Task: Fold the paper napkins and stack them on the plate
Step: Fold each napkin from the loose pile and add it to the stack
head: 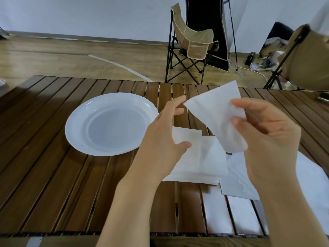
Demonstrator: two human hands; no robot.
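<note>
Soft, even daylight fills the room; glare whitens the table slats at lower right, and the wide lens bends the edges.

Dark slatted wood tabletop in front. Wood-plank floor behind it with pale tape lines. Plain white wall at back. Tan folding camp chair on a black frame, black panel behind it. Second tan chair at right edge. White power strip and cables on floor.
</note>
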